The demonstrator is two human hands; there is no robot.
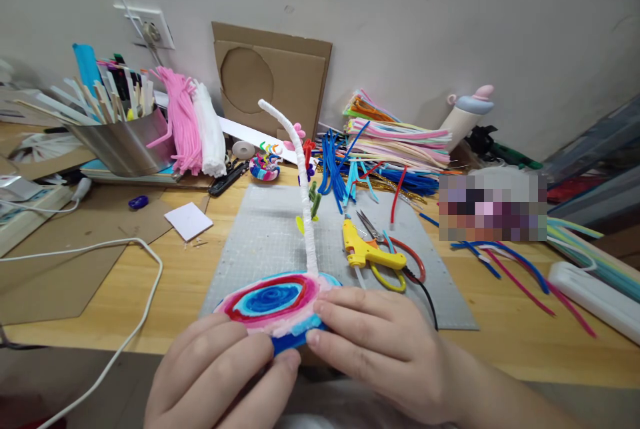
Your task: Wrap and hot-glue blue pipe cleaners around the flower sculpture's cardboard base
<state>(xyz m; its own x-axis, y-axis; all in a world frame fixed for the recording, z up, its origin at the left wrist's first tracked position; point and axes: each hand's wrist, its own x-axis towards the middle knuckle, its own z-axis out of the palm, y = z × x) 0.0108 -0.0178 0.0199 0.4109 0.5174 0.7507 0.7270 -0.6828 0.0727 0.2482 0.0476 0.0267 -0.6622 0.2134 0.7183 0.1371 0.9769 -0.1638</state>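
Near the table's front edge I hold an oval disc (pixel 273 301) of coiled fuzzy pipe cleaners, blue at its centre and ringed in light blue, red and pink. A curved white wrapped stem (pixel 306 205) rises from its far edge and bends left at the top. My left hand (pixel 225 372) grips the near left edge, thumb toward the middle. Closed on the right edge is my right hand (pixel 380 342), its fingertips pressing the pink and blue rim. Both palms and the disc's underside are hidden. Beyond my right hand lies a yellow glue gun (pixel 367 249).
A grey cutting mat (pixel 265 229) bears scissors (pixel 373 225) beside the glue gun. Pipe-cleaner bundles (pixel 395 139) lie at the back right. A metal tub (pixel 125 145) of sticks stands back left. A white cable (pixel 153 289) crosses the left side; cardboard (pixel 300 82) leans against the wall.
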